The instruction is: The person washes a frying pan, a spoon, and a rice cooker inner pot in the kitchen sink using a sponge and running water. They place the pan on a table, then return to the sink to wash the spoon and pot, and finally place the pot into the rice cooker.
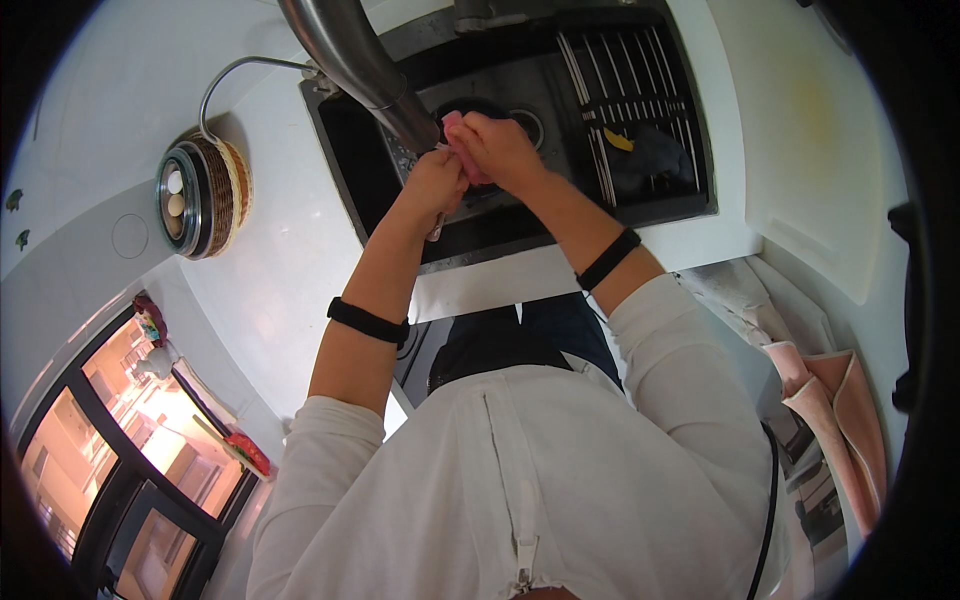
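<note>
Over the dark sink (480, 244), both hands meet just below the end of a thick metal faucet pipe (375, 75). My right hand (501, 150) grips a pink cloth (469, 161), which sticks out above and below the fingers. My left hand (436, 181) is closed around a thin, shiny utensil whose handle (436, 227) shows under the palm; its other end is hidden by the hands and cloth. The cloth touches the left fingers. Behind the hands lies the round drain (529, 127).
A slatted rack (611, 67) spans the sink's right side, with a dark cloth (652, 157) and a yellow piece (619, 140) on it. Left of the sink stands a woven basket (225, 187) beside a glass-rimmed container with eggs (175, 204). Pink towels (847, 397) hang at the right.
</note>
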`<state>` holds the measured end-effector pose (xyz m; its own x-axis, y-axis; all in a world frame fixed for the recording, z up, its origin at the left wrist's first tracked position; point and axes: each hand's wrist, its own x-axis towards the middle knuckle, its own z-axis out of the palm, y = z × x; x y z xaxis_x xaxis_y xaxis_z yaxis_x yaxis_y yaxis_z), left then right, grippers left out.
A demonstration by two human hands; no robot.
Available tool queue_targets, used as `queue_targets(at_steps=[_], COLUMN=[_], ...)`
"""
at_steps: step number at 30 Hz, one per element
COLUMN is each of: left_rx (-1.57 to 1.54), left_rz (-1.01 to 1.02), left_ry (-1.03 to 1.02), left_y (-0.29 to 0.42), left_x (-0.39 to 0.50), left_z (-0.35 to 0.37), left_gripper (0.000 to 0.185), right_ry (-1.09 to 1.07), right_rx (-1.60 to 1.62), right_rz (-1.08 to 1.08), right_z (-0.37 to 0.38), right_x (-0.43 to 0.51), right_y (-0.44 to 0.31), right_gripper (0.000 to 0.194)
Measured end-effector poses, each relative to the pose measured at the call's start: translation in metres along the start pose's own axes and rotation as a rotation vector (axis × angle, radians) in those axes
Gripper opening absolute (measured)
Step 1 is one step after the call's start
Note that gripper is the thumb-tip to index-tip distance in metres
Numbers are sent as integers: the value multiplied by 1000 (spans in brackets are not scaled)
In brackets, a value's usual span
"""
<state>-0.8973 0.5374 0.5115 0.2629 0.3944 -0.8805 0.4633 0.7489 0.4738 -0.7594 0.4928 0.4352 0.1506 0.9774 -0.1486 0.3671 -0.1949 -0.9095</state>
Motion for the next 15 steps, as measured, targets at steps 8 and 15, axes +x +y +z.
queue_targets(at_steps=[8,15], left_rx=[191,-83], left_rz=[171,-47], left_ry=[204,-85], left_y=[-24,-14], left_x=[26,22], left_z=[7,-14], left_gripper=[14,14], right_ry=[236,104], right_rx=[601,40], right_rz=[115,72], right_z=[33,15], right_x=[-23,-4], right_y=[-2,9], right_gripper=[24,23])
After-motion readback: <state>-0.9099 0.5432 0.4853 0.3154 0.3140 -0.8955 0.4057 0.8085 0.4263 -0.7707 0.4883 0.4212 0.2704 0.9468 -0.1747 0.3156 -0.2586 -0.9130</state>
